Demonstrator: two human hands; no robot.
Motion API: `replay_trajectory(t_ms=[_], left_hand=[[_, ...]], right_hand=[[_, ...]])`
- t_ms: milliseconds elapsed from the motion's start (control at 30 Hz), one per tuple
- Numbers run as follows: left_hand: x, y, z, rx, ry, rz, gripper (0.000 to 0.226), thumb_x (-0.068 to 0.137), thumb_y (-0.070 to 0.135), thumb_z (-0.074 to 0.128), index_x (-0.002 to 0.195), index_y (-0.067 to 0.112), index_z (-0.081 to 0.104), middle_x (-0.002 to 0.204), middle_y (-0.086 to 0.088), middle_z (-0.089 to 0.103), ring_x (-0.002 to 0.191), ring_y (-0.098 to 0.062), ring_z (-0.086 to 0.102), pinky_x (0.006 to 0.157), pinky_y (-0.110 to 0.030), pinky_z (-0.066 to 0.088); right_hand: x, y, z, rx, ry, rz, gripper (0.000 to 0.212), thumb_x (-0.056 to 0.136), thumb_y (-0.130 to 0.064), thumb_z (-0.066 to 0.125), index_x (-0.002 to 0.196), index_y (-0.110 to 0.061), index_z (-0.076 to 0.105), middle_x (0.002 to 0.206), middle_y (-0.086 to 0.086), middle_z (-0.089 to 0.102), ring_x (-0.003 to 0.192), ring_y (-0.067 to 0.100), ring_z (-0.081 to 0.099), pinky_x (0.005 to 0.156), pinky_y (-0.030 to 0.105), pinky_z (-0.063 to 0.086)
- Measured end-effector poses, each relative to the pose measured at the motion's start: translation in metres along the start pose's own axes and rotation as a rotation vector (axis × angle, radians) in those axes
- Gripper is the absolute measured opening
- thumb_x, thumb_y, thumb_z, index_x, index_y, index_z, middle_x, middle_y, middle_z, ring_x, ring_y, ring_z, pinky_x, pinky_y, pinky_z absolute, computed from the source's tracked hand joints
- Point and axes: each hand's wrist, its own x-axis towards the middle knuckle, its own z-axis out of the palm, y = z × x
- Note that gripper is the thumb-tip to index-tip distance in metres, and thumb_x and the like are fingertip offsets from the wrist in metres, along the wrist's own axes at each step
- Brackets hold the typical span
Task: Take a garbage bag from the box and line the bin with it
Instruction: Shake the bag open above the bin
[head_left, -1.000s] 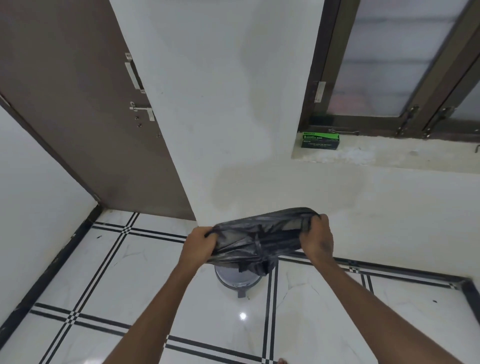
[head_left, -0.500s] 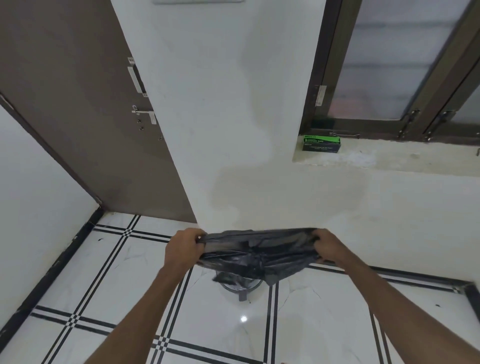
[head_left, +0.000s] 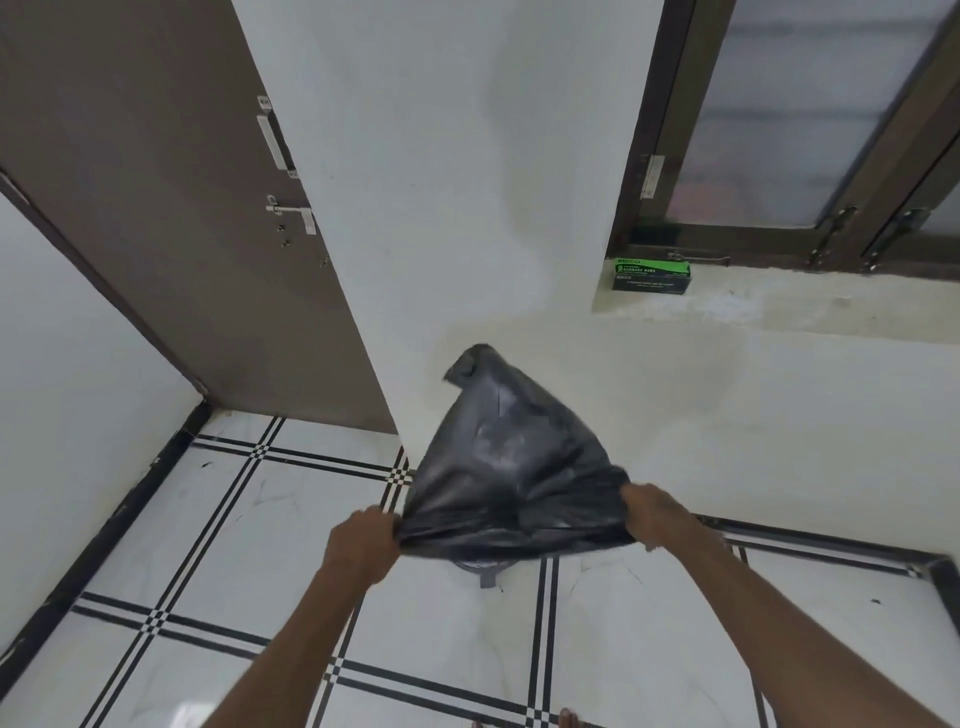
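A black garbage bag (head_left: 506, 467) billows up and away from me, its closed end flung toward the wall. My left hand (head_left: 361, 543) grips the left side of the bag's mouth. My right hand (head_left: 657, 517) grips the right side. Under the bag, only a grey sliver of the bin (head_left: 485, 570) and its pedal show on the floor. The green and black garbage bag box (head_left: 652, 276) lies on the window sill at upper right.
A brown door (head_left: 171, 218) stands open at the left beside a white wall. The window (head_left: 810, 119) has a brown frame over a pale sill (head_left: 779, 312). The floor is white tile with black lines (head_left: 249, 519). Toes show at the bottom edge.
The bag hung bunched between my hands before; now it has flipped upward and ballooned out toward the wall. Both hands kept their hold on the mouth and sit a little lower.
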Motion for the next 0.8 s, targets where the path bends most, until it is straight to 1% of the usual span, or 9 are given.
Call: replay_trajectory(t_ms=[33, 100, 233, 400, 467, 567, 667, 733, 800], left_hand=[[-0.002, -0.009, 0.011, -0.012, -0.147, -0.098, 0.036, 0.092, 0.023, 0.042, 0.122, 0.018, 0.061, 0.12, -0.007, 0.064, 0.109, -0.029, 0.062, 0.089, -0.036, 0.05], [-0.005, -0.02, 0.022, -0.135, -0.221, -0.221, 0.037, 0.09, 0.022, 0.042, 0.122, 0.016, 0.061, 0.121, -0.009, 0.066, 0.109, -0.029, 0.063, 0.09, -0.035, 0.049], [0.002, -0.025, 0.018, -0.352, -0.146, -0.257, 0.039, 0.086, 0.016, 0.048, 0.124, 0.02, 0.058, 0.116, -0.01, 0.068, 0.104, -0.03, 0.063, 0.085, -0.034, 0.049], [0.004, -0.009, -0.002, -0.608, 0.04, -0.098, 0.069, 0.082, 0.013, 0.062, 0.144, 0.028, 0.038, 0.087, -0.002, 0.06, 0.081, -0.02, 0.06, 0.067, -0.029, 0.042], [0.0, 0.002, -0.011, -0.563, 0.202, 0.024, 0.067, 0.083, 0.008, 0.057, 0.142, 0.037, 0.043, 0.092, 0.004, 0.054, 0.087, -0.019, 0.059, 0.067, -0.027, 0.043], [-0.008, 0.016, -0.02, -0.503, 0.489, 0.095, 0.058, 0.082, 0.003, 0.052, 0.13, 0.034, 0.058, 0.1, 0.007, 0.052, 0.084, -0.015, 0.057, 0.064, -0.028, 0.048], [-0.016, 0.024, -0.02, -0.432, 0.665, 0.076, 0.053, 0.078, 0.0, 0.056, 0.126, 0.023, 0.062, 0.107, 0.001, 0.057, 0.086, -0.018, 0.057, 0.055, -0.027, 0.047], [-0.02, 0.025, -0.006, -0.223, 0.66, 0.236, 0.053, 0.072, 0.007, 0.062, 0.123, 0.017, 0.065, 0.113, -0.007, 0.061, 0.089, -0.026, 0.058, 0.055, -0.03, 0.05], [-0.025, 0.024, 0.017, -0.055, 0.421, 0.361, 0.054, 0.071, 0.017, 0.06, 0.124, 0.02, 0.066, 0.115, -0.009, 0.063, 0.091, -0.029, 0.06, 0.063, -0.035, 0.056]], right_hand=[[-0.006, 0.003, 0.005, -0.054, -0.112, 0.004, 0.04, 0.092, -0.001, 0.04, 0.129, -0.004, 0.054, 0.128, 0.021, 0.059, 0.091, 0.036, 0.073, 0.076, 0.041, 0.062], [-0.016, -0.001, 0.011, -0.015, -0.202, 0.002, 0.049, 0.089, 0.003, 0.034, 0.132, -0.007, 0.054, 0.13, 0.02, 0.058, 0.086, 0.034, 0.073, 0.072, 0.04, 0.063], [-0.013, -0.005, 0.016, -0.02, -0.139, -0.005, 0.052, 0.088, -0.005, 0.035, 0.135, -0.016, 0.054, 0.131, 0.013, 0.059, 0.08, 0.026, 0.067, 0.071, 0.035, 0.062], [-0.006, -0.016, 0.003, -0.035, 0.083, 0.015, 0.021, 0.093, -0.016, 0.046, 0.111, -0.008, 0.052, 0.124, 0.018, 0.062, 0.11, 0.035, 0.063, 0.084, 0.036, 0.048], [-0.004, -0.022, -0.003, 0.034, 0.181, 0.038, 0.025, 0.091, -0.015, 0.049, 0.114, -0.005, 0.055, 0.123, 0.019, 0.063, 0.11, 0.038, 0.062, 0.087, 0.038, 0.049], [-0.005, -0.024, -0.005, 0.22, 0.413, 0.003, 0.034, 0.091, -0.007, 0.051, 0.124, -0.001, 0.054, 0.125, 0.019, 0.06, 0.103, 0.043, 0.063, 0.082, 0.04, 0.048], [-0.007, -0.019, 0.002, 0.461, 0.502, -0.042, 0.042, 0.091, -0.003, 0.052, 0.132, -0.005, 0.042, 0.1, 0.012, 0.06, 0.079, 0.037, 0.059, 0.071, 0.036, 0.043], [0.0, -0.009, 0.011, 0.471, 0.435, -0.031, 0.041, 0.091, -0.004, 0.053, 0.131, -0.004, 0.043, 0.094, 0.013, 0.062, 0.082, 0.037, 0.061, 0.073, 0.036, 0.045], [0.008, 0.001, 0.019, 0.271, 0.26, 0.003, 0.032, 0.094, -0.009, 0.05, 0.125, -0.001, 0.056, 0.113, 0.019, 0.068, 0.103, 0.039, 0.066, 0.083, 0.038, 0.049]])
